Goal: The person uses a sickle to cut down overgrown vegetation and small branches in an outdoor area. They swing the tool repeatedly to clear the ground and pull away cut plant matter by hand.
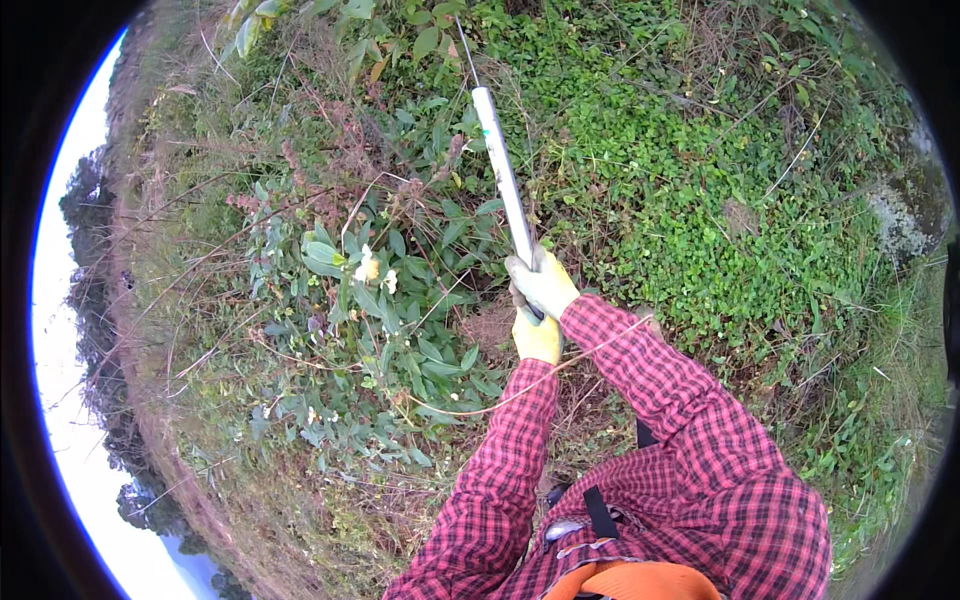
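Note:
Both of my hands wear pale yellow work gloves with greyish palms and grip a silver metal pole (501,165). My right hand (551,285) is wrapped around the shaft. Just below it, my left hand (537,337) holds the dark lower end. The pole slants up and slightly left, away from me. From its far end sticks a thin, dark rod or blade (466,51), whose tip reaches the leaves; I cannot tell its exact kind. Leafy plants with white flowers (367,266) grow left of my hands.
Low green ground cover (660,195) spreads to the right, with a pale, lichen-like patch (896,221) at the far right. A dry bent stem (517,399) crosses in front of my left sleeve. Dry grass and twigs stand at left, with dark trees (94,300) beyond.

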`<state>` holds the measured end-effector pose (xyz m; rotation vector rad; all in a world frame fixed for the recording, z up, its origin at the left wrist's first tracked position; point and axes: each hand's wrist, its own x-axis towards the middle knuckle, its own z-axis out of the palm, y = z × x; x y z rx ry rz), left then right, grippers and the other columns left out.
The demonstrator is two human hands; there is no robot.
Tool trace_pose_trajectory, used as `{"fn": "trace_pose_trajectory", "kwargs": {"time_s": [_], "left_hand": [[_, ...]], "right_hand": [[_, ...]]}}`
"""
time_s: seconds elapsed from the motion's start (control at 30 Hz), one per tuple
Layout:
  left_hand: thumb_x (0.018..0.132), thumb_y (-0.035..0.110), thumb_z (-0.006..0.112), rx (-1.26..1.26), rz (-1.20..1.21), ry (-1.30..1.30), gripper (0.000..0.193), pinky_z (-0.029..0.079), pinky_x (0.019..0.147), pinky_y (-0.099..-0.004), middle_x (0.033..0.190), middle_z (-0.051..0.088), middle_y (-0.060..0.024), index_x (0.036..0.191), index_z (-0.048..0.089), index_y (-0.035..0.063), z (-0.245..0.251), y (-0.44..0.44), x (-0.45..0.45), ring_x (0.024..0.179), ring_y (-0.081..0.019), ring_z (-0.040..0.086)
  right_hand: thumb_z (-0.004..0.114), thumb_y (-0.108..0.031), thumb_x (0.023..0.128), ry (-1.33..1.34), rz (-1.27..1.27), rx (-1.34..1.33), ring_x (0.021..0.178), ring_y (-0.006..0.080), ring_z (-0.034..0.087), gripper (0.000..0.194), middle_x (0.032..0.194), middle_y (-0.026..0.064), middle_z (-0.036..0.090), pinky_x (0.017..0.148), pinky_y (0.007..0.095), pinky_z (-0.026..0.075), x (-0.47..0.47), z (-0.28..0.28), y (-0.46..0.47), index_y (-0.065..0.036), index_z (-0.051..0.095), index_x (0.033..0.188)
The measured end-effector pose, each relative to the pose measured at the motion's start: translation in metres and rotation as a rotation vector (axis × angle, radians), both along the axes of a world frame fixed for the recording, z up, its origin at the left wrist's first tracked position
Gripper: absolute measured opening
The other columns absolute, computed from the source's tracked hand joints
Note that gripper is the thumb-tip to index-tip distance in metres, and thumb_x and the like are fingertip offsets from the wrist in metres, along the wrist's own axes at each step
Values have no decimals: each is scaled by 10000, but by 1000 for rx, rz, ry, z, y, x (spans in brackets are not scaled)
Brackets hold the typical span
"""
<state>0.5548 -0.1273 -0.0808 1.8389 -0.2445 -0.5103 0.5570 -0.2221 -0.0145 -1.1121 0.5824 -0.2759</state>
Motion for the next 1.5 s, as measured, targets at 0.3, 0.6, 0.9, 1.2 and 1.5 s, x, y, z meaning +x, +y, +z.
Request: {"fn": "trace_pose_trajectory", "kwargs": {"time_s": [0.3, 0.6, 0.9, 1.2, 1.5], "left_hand": [[762, 353, 748, 430, 185, 844, 593, 507, 682, -328, 966, 656, -105, 1189, 549, -6, -102, 56, -48, 792, -178, 631], [873, 234, 633, 213, 101, 946, 196, 376, 359, -290, 557, 499, -28, 804, 522, 88, -17, 192, -143, 398, -152, 468], [763, 403, 718, 218, -235, 1, 779, 439, 927, -352, 1180, 603, -175, 1377, 374, 70, 18, -25, -38, 1088, -287, 593], [785, 461, 694, 823, -82, 625, 621, 497, 779, -310, 957, 676, -131, 1170, 555, -7, -69, 55, -74, 910, -231, 645], [864, 241, 628, 129, -52, 785, 181, 387, 400, -293, 588, 522, -14, 804, 566, 82, -15, 173, -155, 423, -156, 477]], "right_hand": [[556, -262, 849, 885, 359, 0, 472, 188, 600, 265, 595, 115, 625, 434, 328, 476, -31, -152, 56, -9, 634, 837], [603, -213, 862, 539, 176, 448, 488, 170, 577, 211, 595, 55, 585, 436, 313, 461, -141, -132, 184, -39, 556, 753], [600, -260, 897, -17, -263, 173, 471, 122, 529, 256, 621, 35, 550, 435, 266, 447, -50, -23, -31, -36, 479, 923], [617, -195, 838, 692, -44, 353, 486, 148, 565, 180, 591, 45, 580, 458, 302, 468, -74, -148, 65, -19, 593, 809], [624, -148, 816, 325, -96, 608, 395, 187, 523, 122, 540, 54, 535, 341, 327, 415, -157, -107, 162, -55, 565, 763]]}}
